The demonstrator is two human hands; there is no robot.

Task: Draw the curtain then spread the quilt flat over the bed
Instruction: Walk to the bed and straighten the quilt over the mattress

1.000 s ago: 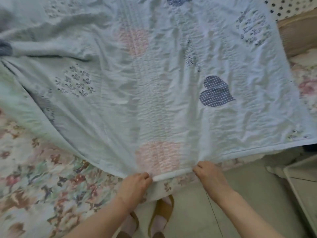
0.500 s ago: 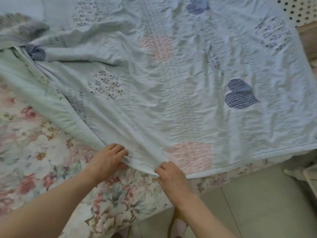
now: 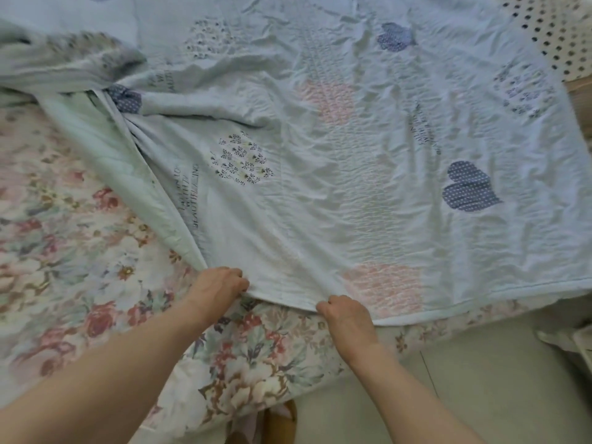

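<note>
While both hands, left hand (image 3: 221,283) and right hand (image 3: 344,310), pinch the quilt (image 3: 320,187) hem, its left side lies bunched, leaving the bed (image 3: 64,251) half uncovered.

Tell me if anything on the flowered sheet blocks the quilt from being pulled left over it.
Nothing visible does. Both hands, left hand and right hand, grip the pale blue heart-patterned quilt at its near edge; the bare floral bedsheet beside it holds no objects.
</note>
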